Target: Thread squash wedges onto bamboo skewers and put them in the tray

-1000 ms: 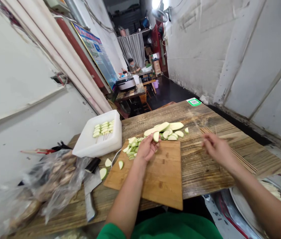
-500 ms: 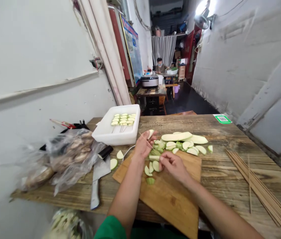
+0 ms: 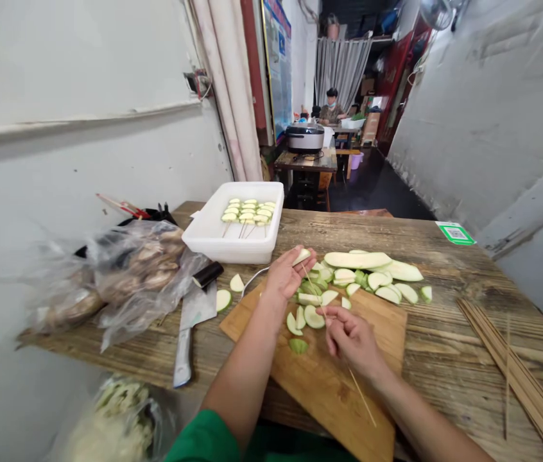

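My left hand (image 3: 285, 276) pinches a pale green vegetable slice (image 3: 301, 256) above the wooden cutting board (image 3: 329, 378). My right hand (image 3: 352, 337) is closed on a thin bamboo skewer (image 3: 362, 398), whose tip points up at that slice. More cut slices (image 3: 312, 317) lie on the board between my hands, and longer halved pieces (image 3: 357, 260) lie just beyond it. A white tray (image 3: 208, 240) at the back left holds several finished skewers (image 3: 248, 212).
A cleaver (image 3: 189, 321) lies left of the board beside plastic bags of mushrooms (image 3: 122, 276). A bundle of bare skewers (image 3: 512, 372) lies on the wooden table (image 3: 445, 308) at the right. A person sits far back behind a rice cooker (image 3: 305, 136).
My right hand went from the skewer bundle at the right to the board, now holding a skewer. My left hand lifted a slice. The view has swung left.
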